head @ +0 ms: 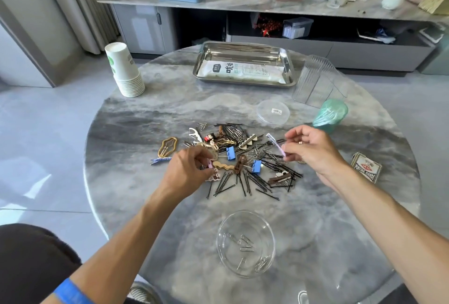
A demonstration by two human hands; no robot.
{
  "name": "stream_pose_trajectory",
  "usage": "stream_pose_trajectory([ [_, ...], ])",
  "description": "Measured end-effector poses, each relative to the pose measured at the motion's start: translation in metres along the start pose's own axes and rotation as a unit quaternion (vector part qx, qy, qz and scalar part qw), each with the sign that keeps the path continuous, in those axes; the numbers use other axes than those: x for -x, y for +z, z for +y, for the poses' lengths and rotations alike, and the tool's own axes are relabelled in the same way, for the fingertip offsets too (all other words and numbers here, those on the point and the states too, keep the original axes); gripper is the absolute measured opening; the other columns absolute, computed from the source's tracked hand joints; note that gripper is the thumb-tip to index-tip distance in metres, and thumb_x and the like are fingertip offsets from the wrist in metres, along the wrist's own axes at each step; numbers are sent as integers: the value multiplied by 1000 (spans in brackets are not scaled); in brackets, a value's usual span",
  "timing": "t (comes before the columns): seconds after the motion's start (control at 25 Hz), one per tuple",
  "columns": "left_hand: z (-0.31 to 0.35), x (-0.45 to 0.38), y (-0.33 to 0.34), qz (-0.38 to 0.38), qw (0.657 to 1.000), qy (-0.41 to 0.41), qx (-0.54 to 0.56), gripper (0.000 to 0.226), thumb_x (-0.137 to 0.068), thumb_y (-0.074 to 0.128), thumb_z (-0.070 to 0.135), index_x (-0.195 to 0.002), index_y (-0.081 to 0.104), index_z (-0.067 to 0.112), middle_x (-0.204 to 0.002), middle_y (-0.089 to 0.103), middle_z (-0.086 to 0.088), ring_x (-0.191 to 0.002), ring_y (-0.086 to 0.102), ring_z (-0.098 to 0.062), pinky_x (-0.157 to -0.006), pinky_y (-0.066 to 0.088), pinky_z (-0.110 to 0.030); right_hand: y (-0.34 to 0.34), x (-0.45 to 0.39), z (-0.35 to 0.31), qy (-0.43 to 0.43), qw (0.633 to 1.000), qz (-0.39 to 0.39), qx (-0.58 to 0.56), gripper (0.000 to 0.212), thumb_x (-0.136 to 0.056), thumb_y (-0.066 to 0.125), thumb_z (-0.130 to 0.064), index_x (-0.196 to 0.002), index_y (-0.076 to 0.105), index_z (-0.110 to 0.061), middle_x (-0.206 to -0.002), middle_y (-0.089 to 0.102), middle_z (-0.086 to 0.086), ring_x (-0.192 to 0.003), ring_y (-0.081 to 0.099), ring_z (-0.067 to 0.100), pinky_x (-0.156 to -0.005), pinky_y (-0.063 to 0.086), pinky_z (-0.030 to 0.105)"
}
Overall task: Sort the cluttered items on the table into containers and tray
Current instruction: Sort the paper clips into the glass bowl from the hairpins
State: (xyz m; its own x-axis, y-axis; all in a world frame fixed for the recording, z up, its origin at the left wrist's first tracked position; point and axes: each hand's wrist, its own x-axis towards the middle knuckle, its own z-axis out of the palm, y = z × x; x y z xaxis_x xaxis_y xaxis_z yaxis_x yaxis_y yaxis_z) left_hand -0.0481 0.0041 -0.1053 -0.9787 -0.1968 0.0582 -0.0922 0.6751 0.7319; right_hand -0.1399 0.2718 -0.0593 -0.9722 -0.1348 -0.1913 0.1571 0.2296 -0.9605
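Nearest, a clear bowl (245, 243) sits on the round marble table (126, 182) with a few paper clips (246, 246) inside. Beyond it, going left to right across the table: a stack of paper cups (125, 70) stands at the far left edge; a gold hair clip (167, 147) and a blue-grey clip (159, 160) lie at the left fringe of the pile (243, 157), a loose heap of black bobby pins, paper clips and hair clips spread over the table's middle. The left hand (187, 172) is down on the pile's left side, fingers curled and pinching a small pink clip (209, 164), just beside a wavy tan clip (223, 165). Two blue binder clips (230, 153) lie in the heap, one near the centre and one to its right. A steel tray (243, 47) at the far side holds a flat white packet (243, 71). The right hand (313, 150) is raised over the pile's right edge, thumb and fingers pinching a thin lilac clip (275, 143) that points up and to the left. Behind that hand lie a clear lid (273, 111), a green cup (330, 115) upside down, and a stack of clear cups (315, 80) on its side. A pack of cards (366, 167) lies at the far right.
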Motion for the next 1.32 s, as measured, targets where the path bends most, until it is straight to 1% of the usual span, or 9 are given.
stream_pose_trajectory([
  [0.12,1,3,2,-3,1000,24,-12,31,-78,72,4,-106,71,16,-73,68,5,-65,62,-10,-62,51,-23,-2,-5,6,9,999,42,24,23,-77,71,13,-86,65,-8,-82,68,14,-58,63,14,-53,56,22],
  [0.24,0,7,5,10,990,71,-118,33,-80,78,30,-109,71,16,-91,65,-2,-83,61,-21,-76,50,-35,-4,-11,16,-1,988,124,89,20,-80,72,6,-78,66,-13,-78,70,10,-54,64,11,-50,53,21],
  [0.44,-1,7,7,7,993,59,-101,32,-77,82,32,-103,72,16,-104,65,-2,-92,60,-19,-83,49,-35,-23,-9,26,-43,914,199,351,12,-82,70,-6,-80,70,-17,-84,72,3,-78,66,24,-69,47,28],
  [0.6,2,4,9,0,996,66,-63,18,-76,82,17,-90,71,16,-95,66,2,-86,60,-14,-71,44,-20,-10,0,14,-225,852,39,471,14,-84,68,-7,-87,67,-20,-92,69,-4,-78,58,14,-66,37,22],
  [0.72,5,3,9,26,998,58,-7,22,-74,76,-2,-75,68,19,-82,66,4,-75,61,-7,-63,42,-11,-8,4,5,-199,810,-167,525,21,-84,71,-20,-100,67,-33,-103,62,-16,-89,55,6,-75,40,25],
  [0.8,10,4,5,46,996,43,58,27,-74,72,-10,-71,69,18,-70,65,12,-62,59,3,-57,40,-7,-7,5,11,-185,782,-209,557,20,-82,73,-27,-102,70,-31,-103,63,-14,-95,56,10,-82,44,30],
  [1.08,-4,-24,-61,234,953,-155,116,22,-77,68,7,-71,70,28,-67,70,4,-61,63,-10,-62,48,-24,8,8,16,-201,850,-166,457,10,-82,77,-27,-83,67,-25,-82,60,-15,-82,57,12,-70,42,17],
  [1.2,-23,-21,-63,232,945,-221,64,21,-75,67,6,-77,71,26,-76,69,0,-86,65,-28,-72,47,-33,4,4,7,-159,923,-32,348,15,-78,80,-24,-79,65,-22,-72,65,-11,-66,61,9,-59,46,22],
  [1.32,-25,-13,-46,228,950,-201,-71,18,-80,67,13,-95,72,20,-108,65,-12,-105,55,-35,-82,40,-37,-9,-7,10,-133,933,91,322,16,-77,80,-17,-80,64,-17,-70,62,-7,-63,58,12,-59,43,25],
])
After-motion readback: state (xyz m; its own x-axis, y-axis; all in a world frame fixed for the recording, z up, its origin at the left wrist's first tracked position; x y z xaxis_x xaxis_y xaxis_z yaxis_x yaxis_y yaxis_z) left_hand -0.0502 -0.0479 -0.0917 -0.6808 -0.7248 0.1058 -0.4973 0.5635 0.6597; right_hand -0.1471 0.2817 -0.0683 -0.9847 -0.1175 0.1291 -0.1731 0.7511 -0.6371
